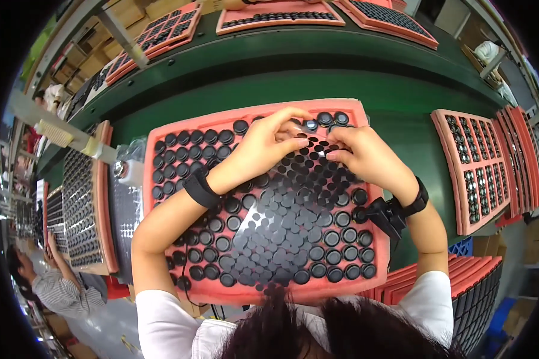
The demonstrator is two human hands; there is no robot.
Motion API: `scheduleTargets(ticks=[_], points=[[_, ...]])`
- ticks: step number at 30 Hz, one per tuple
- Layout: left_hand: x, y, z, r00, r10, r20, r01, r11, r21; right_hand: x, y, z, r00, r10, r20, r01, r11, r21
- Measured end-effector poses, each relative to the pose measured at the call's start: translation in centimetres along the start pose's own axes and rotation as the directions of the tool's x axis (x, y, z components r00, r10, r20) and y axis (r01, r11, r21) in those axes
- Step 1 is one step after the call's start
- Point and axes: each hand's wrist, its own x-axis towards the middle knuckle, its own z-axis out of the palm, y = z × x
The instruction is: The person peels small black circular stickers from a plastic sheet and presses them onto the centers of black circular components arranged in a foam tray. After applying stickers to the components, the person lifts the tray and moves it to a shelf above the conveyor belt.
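Observation:
Both my hands work near the far edge of a pink foam tray (pixel 251 112) holding rows of round black caps (pixel 209 136). On the tray lies a clear plastic sheet (pixel 245 230) heaped with many thin black discs (pixel 281 221). My left hand (pixel 279 133) has its thumb and fingers curled together over the far end of the heap. Close to it on the right, my right hand (pixel 360 151) pinches with thumb and forefinger. Whatever either set of fingertips holds is too small to make out. A dark strap circles each wrist.
The tray rests on a green bench (pixel 401 99). To its left stands a clear plastic stack (pixel 129 203) with a white bottle (pixel 121 170). More pink trays (pixel 459 221) stand at the right, and others (pixel 281 27) line a far ledge. A co-worker (pixel 60 281) sits at the left.

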Motion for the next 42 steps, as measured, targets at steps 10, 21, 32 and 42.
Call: scheduleTargets(ticks=[10,21,32,42], points=[[2.3,-2.7,-0.2,0.998,0.033,0.048,-0.052,0.881,0.47,2.1,3.5,1.5,0.998,0.051,0.03,-0.055,0.983,0.174],[2.6,-2.5,0.2,0.978,-0.21,-0.012,0.191,0.866,0.463,2.5,4.9,2.1,0.976,0.216,0.012,-0.201,0.889,0.411],[1.4,-3.3,0.9,0.993,-0.068,-0.096,0.09,0.962,0.258,2.1,4.7,2.1,0.979,0.196,-0.061,-0.15,0.886,0.44],[1.2,-3.2,1.0,0.994,-0.043,-0.098,0.068,0.961,0.27,1.8,4.5,2.2,0.984,0.075,-0.16,-0.01,0.928,0.372]])
